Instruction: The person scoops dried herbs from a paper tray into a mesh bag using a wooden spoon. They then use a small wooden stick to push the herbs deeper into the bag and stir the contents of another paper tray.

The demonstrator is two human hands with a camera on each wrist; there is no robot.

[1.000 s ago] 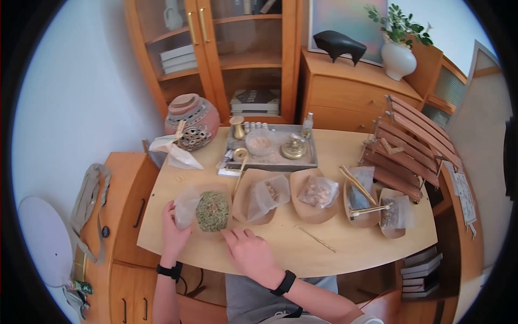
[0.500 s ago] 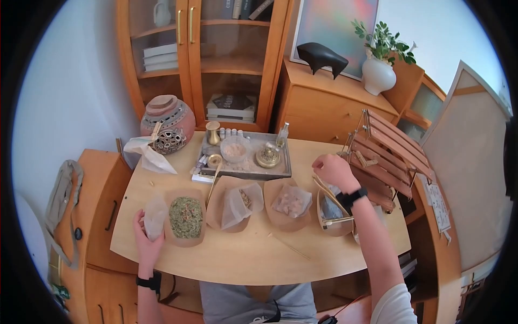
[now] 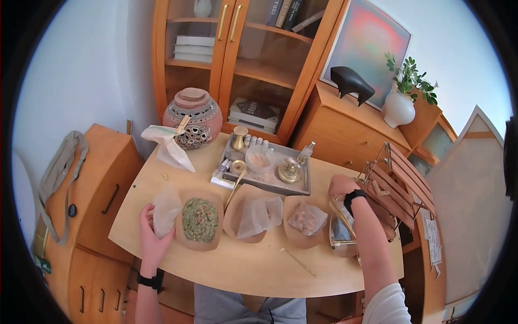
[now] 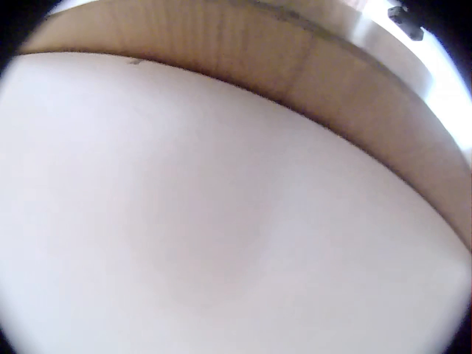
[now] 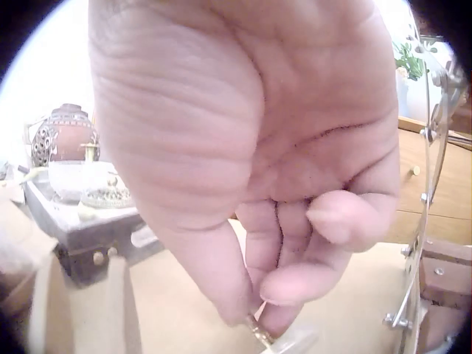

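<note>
My left hand [image 3: 153, 232] holds a translucent bag [image 3: 167, 209] upright at the left of the table in the head view. Right beside it, a brown paper tray [image 3: 220, 216] bears dried green herbs [image 3: 199, 218]. At the right, my right hand [image 3: 343, 185] reaches past a paper tray with brass tongs [image 3: 341, 215] lying across it. The right wrist view shows its thumb and a fingertip pinching a small brass-coloured piece [image 5: 258, 332] with a pale, translucent end; I cannot tell its kind. A pale, blurred surface fills most of the left wrist view.
Two more paper trays with a translucent bag [image 3: 259, 216] and a bag of pinkish chunks [image 3: 307, 218] stand mid-table. Behind are a grey tray [image 3: 259, 183] with brass vessels and a clay pot [image 3: 192, 116]. A slatted wooden rack [image 3: 402, 183] stands right, a thin brass stick [image 3: 298, 262] in front.
My right hand has left the herb tray and swung to the right, over by the rack. My left hand stays on the bag beside the herbs. The head view has shifted and tilted.
</note>
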